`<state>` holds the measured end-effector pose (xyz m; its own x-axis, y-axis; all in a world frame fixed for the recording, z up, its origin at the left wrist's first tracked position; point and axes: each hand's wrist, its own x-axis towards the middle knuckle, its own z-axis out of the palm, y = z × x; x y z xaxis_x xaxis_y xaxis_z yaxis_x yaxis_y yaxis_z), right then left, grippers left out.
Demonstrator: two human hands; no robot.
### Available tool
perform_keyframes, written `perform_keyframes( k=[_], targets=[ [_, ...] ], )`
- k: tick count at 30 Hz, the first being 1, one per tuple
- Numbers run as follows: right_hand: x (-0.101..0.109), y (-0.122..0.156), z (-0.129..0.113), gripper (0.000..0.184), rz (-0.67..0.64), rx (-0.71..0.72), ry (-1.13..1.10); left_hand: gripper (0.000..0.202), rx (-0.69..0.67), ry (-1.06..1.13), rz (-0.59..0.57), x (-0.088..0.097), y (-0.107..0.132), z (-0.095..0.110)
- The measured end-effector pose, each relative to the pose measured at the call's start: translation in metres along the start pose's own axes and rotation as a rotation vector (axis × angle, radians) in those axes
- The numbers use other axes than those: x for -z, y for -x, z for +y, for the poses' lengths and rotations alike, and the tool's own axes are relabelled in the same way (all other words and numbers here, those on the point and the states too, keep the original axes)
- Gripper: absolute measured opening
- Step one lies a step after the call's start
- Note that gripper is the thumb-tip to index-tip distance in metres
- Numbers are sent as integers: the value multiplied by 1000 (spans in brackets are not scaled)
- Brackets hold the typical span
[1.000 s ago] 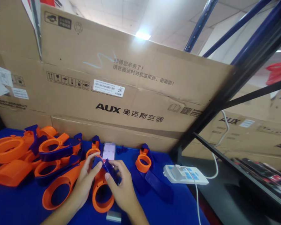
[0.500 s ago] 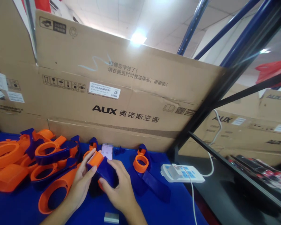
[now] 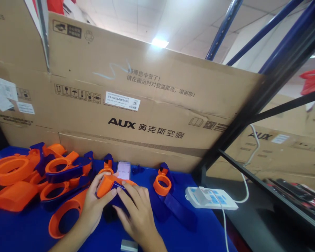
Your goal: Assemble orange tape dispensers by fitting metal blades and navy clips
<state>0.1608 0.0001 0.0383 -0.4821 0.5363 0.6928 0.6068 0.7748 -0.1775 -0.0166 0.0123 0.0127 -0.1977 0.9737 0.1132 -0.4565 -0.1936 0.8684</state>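
Left hand [image 3: 94, 206] and right hand [image 3: 136, 213] both grip the orange-and-blue plastic part [image 3: 109, 187] over the blue counter [image 3: 173, 234], phone [image 3: 124, 170] just behind.

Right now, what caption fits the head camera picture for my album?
Two hands, left hand and right hand, press an orange-and-blue plastic part on a blue table before an AUX carton.

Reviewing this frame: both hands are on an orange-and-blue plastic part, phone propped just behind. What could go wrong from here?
1. The phone stands right behind the orange-and-blue part held by the left hand and right hand; a push forward might tip it.
2. The small metal block lies near the right wrist and could be knocked off the blue table.
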Motion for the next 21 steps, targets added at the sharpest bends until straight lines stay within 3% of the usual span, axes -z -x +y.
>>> perform_keyframes(
  k=[13,17,21],
  targets=[
    [1,0,0,60,-18,-40,-13,58,60,20,-20,2,-3,2],
    [1,0,3,57,76,-189,-191,56,78,93,-36,8,-2,-7],
    [-2,0,9,38,136,-429,-518,57,108,113,-147,11,3,-12]
  ],
)
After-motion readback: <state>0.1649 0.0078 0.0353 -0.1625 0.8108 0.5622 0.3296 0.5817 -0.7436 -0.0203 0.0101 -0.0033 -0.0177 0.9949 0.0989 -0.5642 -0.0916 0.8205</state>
